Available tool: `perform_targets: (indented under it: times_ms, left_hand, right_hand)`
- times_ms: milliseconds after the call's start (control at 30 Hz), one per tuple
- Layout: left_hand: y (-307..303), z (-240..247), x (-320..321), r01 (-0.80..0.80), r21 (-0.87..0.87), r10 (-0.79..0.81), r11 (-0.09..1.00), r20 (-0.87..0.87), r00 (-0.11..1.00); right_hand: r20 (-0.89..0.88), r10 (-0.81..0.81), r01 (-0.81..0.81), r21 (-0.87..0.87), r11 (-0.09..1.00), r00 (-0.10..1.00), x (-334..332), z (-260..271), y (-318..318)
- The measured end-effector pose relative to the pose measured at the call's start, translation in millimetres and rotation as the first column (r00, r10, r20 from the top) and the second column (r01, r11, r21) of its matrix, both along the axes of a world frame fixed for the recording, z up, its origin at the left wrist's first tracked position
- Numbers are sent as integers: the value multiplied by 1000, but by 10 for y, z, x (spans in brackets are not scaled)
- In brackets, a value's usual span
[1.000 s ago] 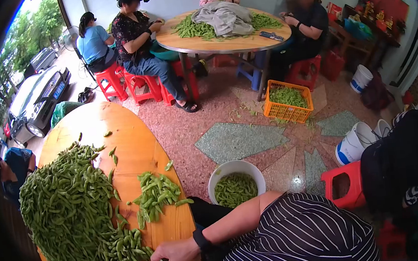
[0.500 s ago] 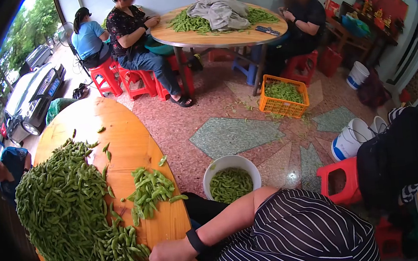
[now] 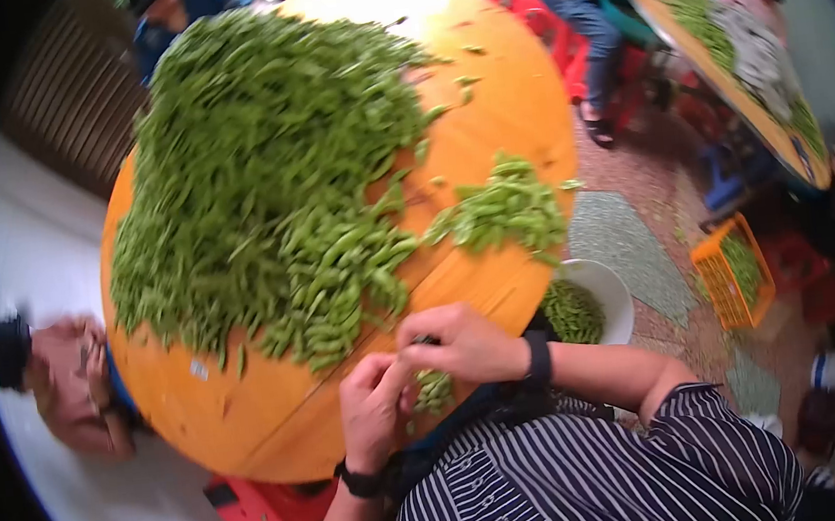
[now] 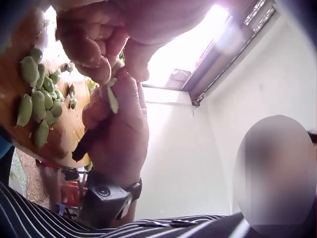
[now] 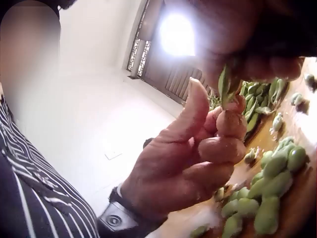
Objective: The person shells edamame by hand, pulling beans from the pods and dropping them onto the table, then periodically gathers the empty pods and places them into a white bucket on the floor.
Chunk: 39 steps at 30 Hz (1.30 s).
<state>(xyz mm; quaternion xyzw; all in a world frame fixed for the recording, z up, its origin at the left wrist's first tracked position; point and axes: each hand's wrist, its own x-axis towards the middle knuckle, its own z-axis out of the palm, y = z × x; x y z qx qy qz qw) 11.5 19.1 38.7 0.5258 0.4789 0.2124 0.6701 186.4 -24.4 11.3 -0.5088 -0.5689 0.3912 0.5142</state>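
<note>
In the head view, my left hand (image 3: 376, 405) and right hand (image 3: 461, 345) meet at the table's near edge, fingertips close together. The right wrist view shows a small green edamame pod (image 5: 224, 85) between them, at the curled fingers of my left hand (image 5: 188, 153), whose thumb points up. In the left wrist view, a pale green strip of pod (image 4: 113, 96) lies along the fingertips of my right hand (image 4: 119, 134). That hand also has a dark object (image 4: 85, 144) under its palm; I cannot tell its kind. Plump short pods (image 4: 42, 96) lie beside the hands.
A large heap of edamame pods (image 3: 259, 175) covers much of the round wooden table (image 3: 192, 423), with a smaller pile (image 3: 503, 207) to its right. A white bucket of pods (image 3: 612, 292) stands on the floor. A person (image 3: 62, 380) sits at left; red stools (image 3: 271, 511) stand around.
The head view has swung left and down, so the table and both hands now show more fully. Both hands stay close together at the table's near edge.
</note>
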Motion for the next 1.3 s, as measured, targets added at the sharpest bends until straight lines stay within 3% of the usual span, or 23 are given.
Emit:
perform_targets:
  times_ms: [67,133,167,233,300,367,433,467,533,600,667,800,900,933,967,1033,1100,1233,1300]
  left_hand:
    - [9,-19,-4,45,-19,-42,999,142,989]
    - [0,-27,-57,1,-33,4,999,158,987]
    - [1,-36,-74,-6,-44,14,999,182,983]
    - [-15,-111,-136,7,35,-13,999,154,988]
    - [-54,-128,-143,66,266,-70,962,4,998]
    - [-63,-114,-130,98,230,-102,968,3,995]
    - [-69,-86,-94,127,200,-131,972,3,991]
    - [-80,-69,-53,114,90,-120,989,71,990]
    - [-85,-9,0,73,-79,-60,994,154,986]
    - [-49,-43,-40,69,-87,-56,994,148,987]
    - [-28,-42,-56,68,-96,-54,993,141,988]
    - [-63,-29,-44,96,-29,-91,995,131,987]
    - [-64,-83,-83,98,101,-112,990,152,982]
    - [-51,-101,-104,109,171,-135,979,149,980]
    - [-40,-133,-116,110,172,-136,979,149,979]
    - [-31,-200,-140,92,274,-122,957,91,988]
    - [-24,-204,-159,77,245,-99,966,78,992]
    - [-40,-101,-123,29,92,-38,995,99,994]
    - [-38,-80,-100,36,95,-46,995,96,994]
  right_hand:
    - [-110,21,-27,-57,998,994,9,17,-19]
    - [-255,-15,-47,-236,971,967,65,105,-11]
    - [-256,-1,-61,-236,970,967,76,143,-10]
    - [-282,-80,-20,-336,942,956,103,197,-8]
    - [-250,-81,-7,-332,943,965,95,170,-9]
    - [-130,-79,52,-200,978,988,50,143,-17]
    - [-120,-82,64,-148,987,989,-34,126,-23]
    - [-109,-92,82,-96,992,990,-63,124,-28]
    - [-98,-111,103,-90,991,989,-81,149,-44]
    - [-86,-137,130,-81,988,987,-49,186,-37]
    - [-76,-200,176,-250,952,977,21,208,-52]
    - [-168,-238,190,-260,947,957,92,195,-38]
    - [-20,-221,213,-187,959,975,293,199,-7]
    - [165,-261,269,-26,963,951,383,228,19]
    - [335,-321,288,143,947,886,465,268,39]
    - [439,-312,296,106,949,843,539,394,3]
    - [599,-444,449,154,880,666,575,429,-24]
    - [605,-429,404,187,895,671,702,291,-89]
    - [552,-436,368,235,899,711,669,296,-102]
